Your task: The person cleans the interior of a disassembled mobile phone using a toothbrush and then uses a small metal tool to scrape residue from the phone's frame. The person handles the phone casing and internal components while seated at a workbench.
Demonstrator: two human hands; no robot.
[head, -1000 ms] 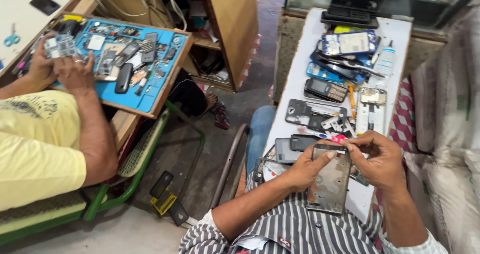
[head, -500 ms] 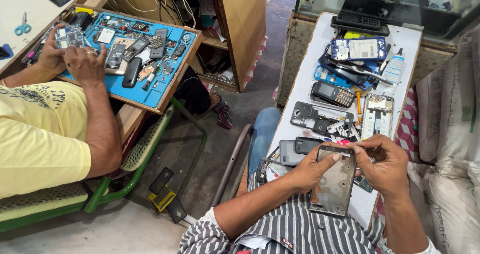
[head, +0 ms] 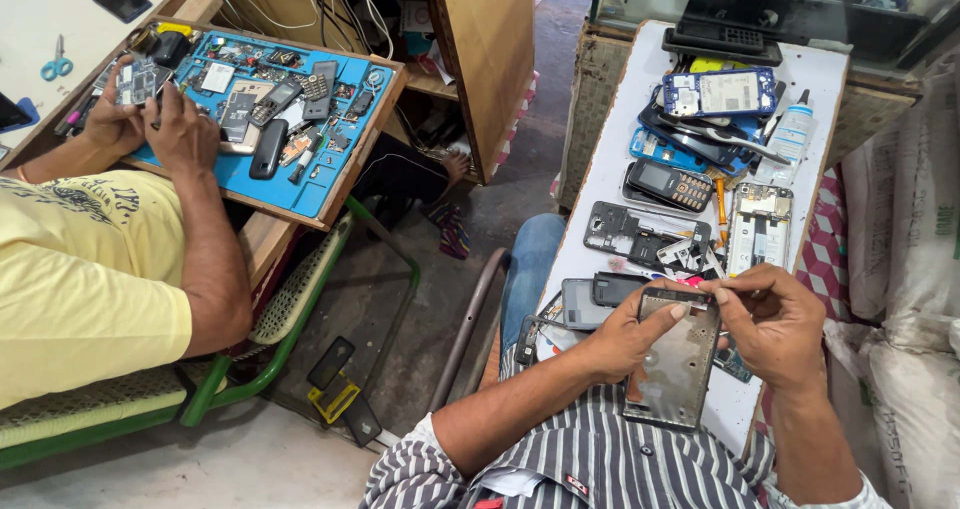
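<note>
An opened grey phone frame (head: 674, 361) lies upright in front of my striped shirt, its bare metal inside facing me. My left hand (head: 622, 339) grips its left edge, thumb on the top corner. My right hand (head: 772, 321) is pinched at the frame's top right corner; whatever is between those fingertips is too small to make out. Both hands hover over the near end of a white board (head: 824, 79) that carries several phones and phone parts.
On the board lie a keypad phone (head: 669, 185), a blue phone back (head: 721, 93), a small white bottle (head: 791, 133) and black housings (head: 632, 232). At left a person in a yellow shirt (head: 80, 279) handles a circuit board over a blue mat (head: 305, 191) of parts. Sacks (head: 915, 269) stand at right.
The view has shifted slightly. My hands stay on the phone frame, my right fingers remaining at its top edge. The person at left keeps working over the blue mat.
</note>
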